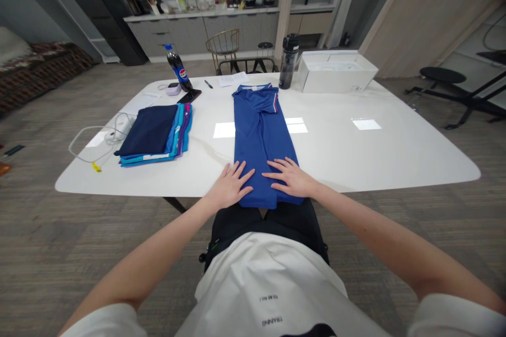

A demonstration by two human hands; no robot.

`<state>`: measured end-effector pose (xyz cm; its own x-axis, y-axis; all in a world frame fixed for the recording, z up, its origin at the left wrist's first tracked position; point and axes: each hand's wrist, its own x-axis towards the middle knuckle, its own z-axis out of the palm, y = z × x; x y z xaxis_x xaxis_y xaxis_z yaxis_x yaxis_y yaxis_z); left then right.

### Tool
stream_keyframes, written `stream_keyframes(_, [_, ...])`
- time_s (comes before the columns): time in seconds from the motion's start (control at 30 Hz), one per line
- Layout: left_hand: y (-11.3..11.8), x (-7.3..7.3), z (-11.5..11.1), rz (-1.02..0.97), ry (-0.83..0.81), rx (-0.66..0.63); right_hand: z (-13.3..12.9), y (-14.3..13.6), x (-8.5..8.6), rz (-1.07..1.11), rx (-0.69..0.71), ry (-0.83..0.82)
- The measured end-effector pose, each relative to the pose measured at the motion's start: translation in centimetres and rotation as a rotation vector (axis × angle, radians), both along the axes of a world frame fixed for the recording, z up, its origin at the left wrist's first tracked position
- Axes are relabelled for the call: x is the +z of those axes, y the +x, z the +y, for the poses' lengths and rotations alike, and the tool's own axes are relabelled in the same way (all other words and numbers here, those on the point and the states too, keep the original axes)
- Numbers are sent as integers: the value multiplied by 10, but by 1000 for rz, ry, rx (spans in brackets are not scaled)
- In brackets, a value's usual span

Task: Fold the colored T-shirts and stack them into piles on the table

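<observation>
A blue short-sleeved shirt lies lengthwise on the white table, its sides folded inward. Its collar points to the far side, and one sleeve with a striped cuff rests near the top right. The hem hangs a little past the near edge. My left hand presses flat on the shirt's lower left part, fingers spread. On the lower right part lies my right hand, also flat with fingers apart. Off to the left sits a stack of folded clothes, dark navy on top, with light blue and purple layers below.
On the white table stand a cola bottle, a dark drink bottle and a white box along the back. A phone, a pen, papers and a white cable lie about.
</observation>
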<state>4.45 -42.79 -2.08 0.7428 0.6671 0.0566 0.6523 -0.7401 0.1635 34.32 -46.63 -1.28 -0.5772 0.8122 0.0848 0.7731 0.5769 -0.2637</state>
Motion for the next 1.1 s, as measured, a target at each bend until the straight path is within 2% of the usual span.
stream_keyframes(0.1, [-9, 4, 11, -7, -28, -45, -5, 15, 1, 38, -14, -30])
stream_keyframes(0.23, [-31, 8, 28, -82, -167, -236, -6, 47, 3, 94, -31, -84])
stream_keyframes(0.37, [-45, 10, 29, -117, -285, -327, -8, 75, 7, 182, -7, -176])
stream_keyframes(0.47, [-44, 12, 26, -113, -269, -344, -9, 81, 9, 216, 10, -212])
stream_keyframes(0.63, [-35, 15, 27, -93, -219, -328, -5, 74, 9, 151, 6, -191])
stream_keyframes(0.77, [-26, 24, 32, -184, -322, -257, 5, 69, 21, 269, -30, -291])
stream_keyframes(0.87, [-12, 35, 46, -377, -470, -145, 24, 66, 36, 462, -166, -402])
stream_keyframes(0.97, [9, 41, 79, -699, -673, 131, 62, 63, 44, 736, -381, -504])
stream_keyframes(1.03, [23, 39, 110, -926, -837, 322, 95, 61, 41, 900, -551, -546])
stream_keyframes(1.1, [34, 33, 142, -1071, -1003, 449, 126, 63, 33, 924, -725, -554])
